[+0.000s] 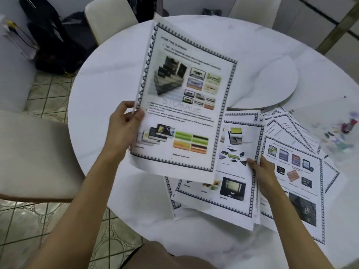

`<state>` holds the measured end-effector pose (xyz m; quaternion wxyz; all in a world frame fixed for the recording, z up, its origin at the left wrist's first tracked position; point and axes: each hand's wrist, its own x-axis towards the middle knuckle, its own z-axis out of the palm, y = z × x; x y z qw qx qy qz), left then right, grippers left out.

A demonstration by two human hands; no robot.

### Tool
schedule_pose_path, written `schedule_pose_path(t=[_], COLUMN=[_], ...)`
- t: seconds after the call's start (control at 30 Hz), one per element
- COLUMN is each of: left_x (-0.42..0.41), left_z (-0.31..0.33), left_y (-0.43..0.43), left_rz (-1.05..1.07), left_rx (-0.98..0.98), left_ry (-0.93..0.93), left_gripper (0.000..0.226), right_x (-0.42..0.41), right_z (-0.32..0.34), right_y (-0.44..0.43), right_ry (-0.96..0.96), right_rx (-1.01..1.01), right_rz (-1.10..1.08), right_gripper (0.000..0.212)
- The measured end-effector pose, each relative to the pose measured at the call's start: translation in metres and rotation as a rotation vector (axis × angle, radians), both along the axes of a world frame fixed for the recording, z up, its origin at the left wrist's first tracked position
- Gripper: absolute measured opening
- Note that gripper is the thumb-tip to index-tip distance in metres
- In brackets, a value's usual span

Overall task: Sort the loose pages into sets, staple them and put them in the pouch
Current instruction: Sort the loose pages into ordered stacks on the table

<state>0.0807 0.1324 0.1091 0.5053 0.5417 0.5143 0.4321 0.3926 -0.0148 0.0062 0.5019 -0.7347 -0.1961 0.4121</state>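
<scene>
White paper, black notched border, colour photos of tapes and cards: the held sheets (184, 98). The left hand (124, 121) pinches them at the left edge, thumb on the front, fingers curled behind. They are off the table and tilted up toward the camera. A second edge shows along the left margin, so it is more than one sheet; the count is not readable.

The right hand (266, 171) is down on the loose pages (295, 162), which have the same white stock and border. Its thumb lies on the face of the top page (237, 152), which has pictures of a printer and small devices. The fingers curl at that page's right edge and grip it.

The loose pages are fanned out flat on the near right part of the table, overlapping each other. Some lower corners overhang the near rim. The held sheets cover the fan's upper left corner.

Underneath is a round white marble-look table (108, 78). A raised round white disc (272, 78) sits past the pages, near the table's middle.

At far right on the table is a blurred translucent patch (342, 129) with red, purple and teal bits. I can't tell what it is.

A cream padded chair (29, 156) stands at left and two more of the same are at the far side. Black bags (54, 39) sit on the pale green tiled floor (48, 90) at upper left.
</scene>
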Motion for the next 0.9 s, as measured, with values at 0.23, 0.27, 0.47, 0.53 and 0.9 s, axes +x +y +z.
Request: schedule_pose_path(t=[0.23,0.27,0.47,0.53,0.9], left_x=[0.055,0.061,0.093,0.102,0.126], left_z=[-0.041,-0.047,-0.069,-0.076,-0.109], left_y=[-0.036,-0.04,-0.061,-0.067,-0.093], left_rz=[-0.047,-0.037,0.028,0.05,0.021], left_rx=[-0.103,-0.096,-0.113,-0.153,-0.255], left_ry=[0.115,0.146,0.226,0.246,0.271], left_gripper=[0.006,0.009,0.016,0.024,0.022], right_x=[0.002,0.003,0.016,0.021,0.042], right_z=[0.004,0.006,0.015,0.013,0.001], right_y=[-0.002,-0.001,0.002,0.001,-0.008], right_ry=[0.3,0.308,0.253,0.268,0.101], right_rx=[0.049,0.058,0.119,0.096,-0.02], right_rz=[0.046,0.066,0.119,0.079,0.175], right_gripper=[0.057,0.045,0.024,0.026,0.038])
